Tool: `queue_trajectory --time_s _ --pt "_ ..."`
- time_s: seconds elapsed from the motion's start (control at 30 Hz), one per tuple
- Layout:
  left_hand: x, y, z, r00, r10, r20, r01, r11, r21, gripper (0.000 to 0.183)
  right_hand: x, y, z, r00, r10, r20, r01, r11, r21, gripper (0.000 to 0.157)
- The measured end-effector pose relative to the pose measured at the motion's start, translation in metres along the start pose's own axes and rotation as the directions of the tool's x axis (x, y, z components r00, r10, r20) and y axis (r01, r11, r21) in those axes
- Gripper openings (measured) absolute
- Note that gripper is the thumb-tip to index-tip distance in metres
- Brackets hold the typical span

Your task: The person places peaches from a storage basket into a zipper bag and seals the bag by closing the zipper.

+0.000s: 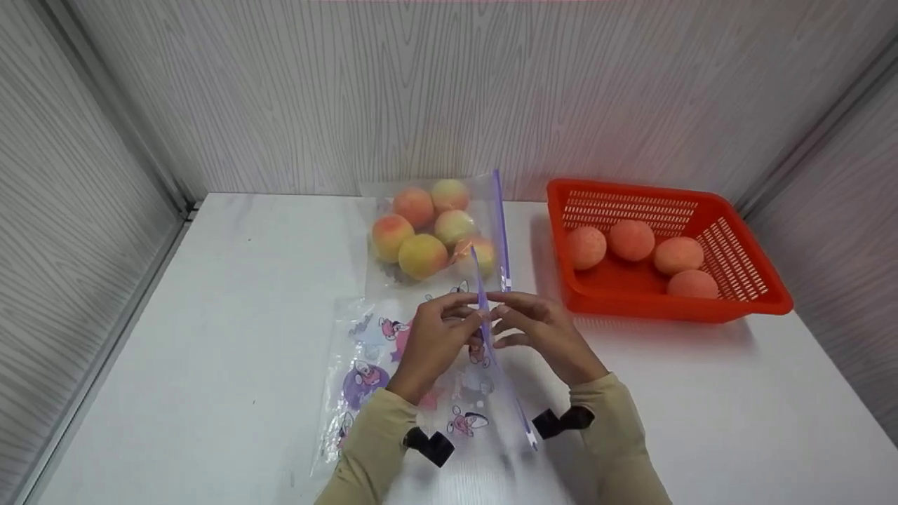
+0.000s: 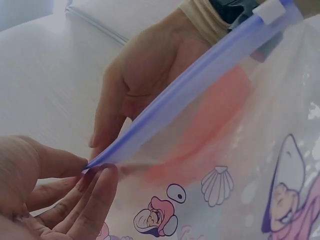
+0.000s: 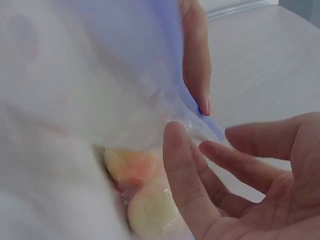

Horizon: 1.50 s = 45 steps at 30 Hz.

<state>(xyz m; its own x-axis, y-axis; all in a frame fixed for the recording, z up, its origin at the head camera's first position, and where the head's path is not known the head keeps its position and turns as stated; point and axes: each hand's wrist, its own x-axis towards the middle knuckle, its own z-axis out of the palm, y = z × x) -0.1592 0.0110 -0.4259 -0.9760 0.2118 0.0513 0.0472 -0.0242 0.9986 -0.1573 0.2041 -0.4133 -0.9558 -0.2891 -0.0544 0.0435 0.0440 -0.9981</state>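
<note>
A clear slider zip bag (image 1: 366,382) printed with cartoon figures and shells lies on the table, its purple zip edge (image 1: 501,375) raised upright. My left hand (image 1: 438,340) pinches that edge from the left between thumb and fingers. Opposite it, my right hand (image 1: 547,333) has its fingertips at the same edge and pinches it too. The white slider (image 2: 270,11) sits at the near end of the zip. Just beyond the hands is a second clear zip bag (image 1: 375,280) holding several peaches (image 1: 422,256); the raised edge partly covers one.
To the right stands a red plastic basket (image 1: 589,303) with slotted sides, with several pinkish peaches (image 1: 633,240) inside. The white table (image 1: 231,337) meets wood-grain panels (image 1: 449,91) at the back and both sides. A black mount (image 1: 429,445) is strapped on each sleeve.
</note>
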Motion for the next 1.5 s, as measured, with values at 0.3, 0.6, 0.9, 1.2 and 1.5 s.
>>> queue_trajectory --time_s 0.3,0.6,0.9,1.2,1.5 --pt "-0.004 0.004 -0.001 0.999 0.028 0.019 -0.026 0.994 -0.107 0.038 -0.005 -0.006 0.008 0.988 -0.154 0.027 0.155 0.985 -0.077 0.038" --pt "-0.008 0.011 -0.005 0.983 0.004 0.184 0.01 0.997 -0.073 0.052 -0.004 -0.005 0.005 0.991 -0.132 -0.022 0.133 0.989 0.071 0.036" --pt "-0.009 0.014 -0.004 0.97 0.102 0.219 -0.099 0.995 -0.025 0.044 -0.006 -0.008 0.009 0.987 -0.134 -0.09 0.137 0.99 0.036 0.037" --pt "-0.012 0.011 -0.003 0.989 0.106 0.105 -0.107 0.994 0.007 0.039 -0.007 -0.01 0.016 0.983 -0.122 -0.134 0.11 0.99 -0.09 0.042" --pt "-0.013 0.017 -0.003 0.982 0.175 0.078 -0.18 0.981 0.068 0.029 -0.006 -0.012 0.018 0.973 -0.113 -0.201 0.106 0.993 -0.048 0.026"
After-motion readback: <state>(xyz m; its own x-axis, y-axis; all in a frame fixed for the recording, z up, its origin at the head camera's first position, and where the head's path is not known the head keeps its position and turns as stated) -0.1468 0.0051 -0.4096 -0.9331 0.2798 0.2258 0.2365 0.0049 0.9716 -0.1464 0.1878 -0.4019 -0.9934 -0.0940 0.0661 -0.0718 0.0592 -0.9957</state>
